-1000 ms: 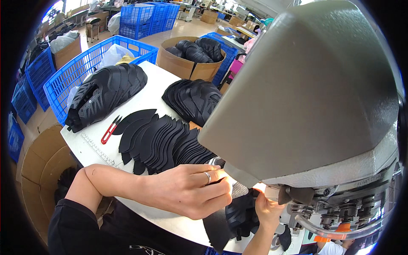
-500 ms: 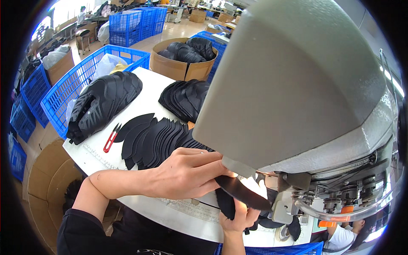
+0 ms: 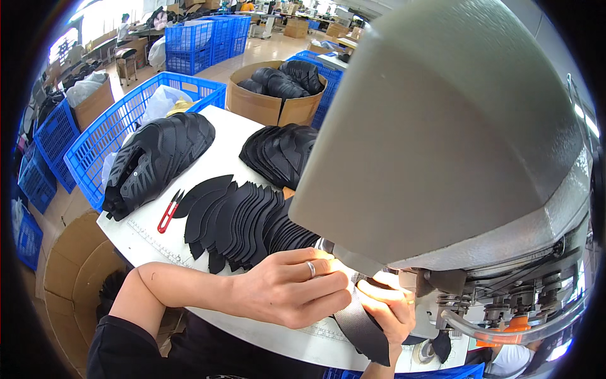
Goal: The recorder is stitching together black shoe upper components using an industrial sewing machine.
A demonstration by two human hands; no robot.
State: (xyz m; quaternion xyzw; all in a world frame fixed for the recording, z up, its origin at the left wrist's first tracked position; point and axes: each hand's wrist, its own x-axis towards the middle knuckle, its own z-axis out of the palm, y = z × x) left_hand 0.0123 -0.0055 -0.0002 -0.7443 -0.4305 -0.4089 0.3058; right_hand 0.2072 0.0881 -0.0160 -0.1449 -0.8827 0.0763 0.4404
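Both hands pinch one black cut piece (image 3: 365,328) at the machine's needle area. Left hand (image 3: 287,292), ring on one finger, lies flat-curled over the top of the piece, fingers pressed together on it. Right hand (image 3: 386,309) comes up from the surface's near edge, its grip clamped on the piece from below, thumb near the lit spot under the grey sewing machine head (image 3: 442,145). Exact fingertip contact is hidden by the left hand.

Step in hand, as judged: feeding or lining up the piece under the presser foot (image 3: 404,278). Next move likely calls for both hands steering the edge evenly, fingers kept clear of the needle, which I cannot see.

Piece itself: thin, flat, matte black, long curved blade shape, its free tail hanging off the near edge of the white surface (image 3: 227,136). Looks limp and flexible; should bend easily.

Outward: fanned row of similar black cut pieces (image 3: 243,221) across the middle of the surface, just beyond the left hand. Red thread snips (image 3: 169,212) beside the fan, toward the left edge. Stack of black shoe uppers (image 3: 154,161) at the left far corner; second black stack (image 3: 278,151) at the far edge. Blue crate (image 3: 104,136) off the left edge; cardboard box of black parts (image 3: 265,101) beyond the far edge.
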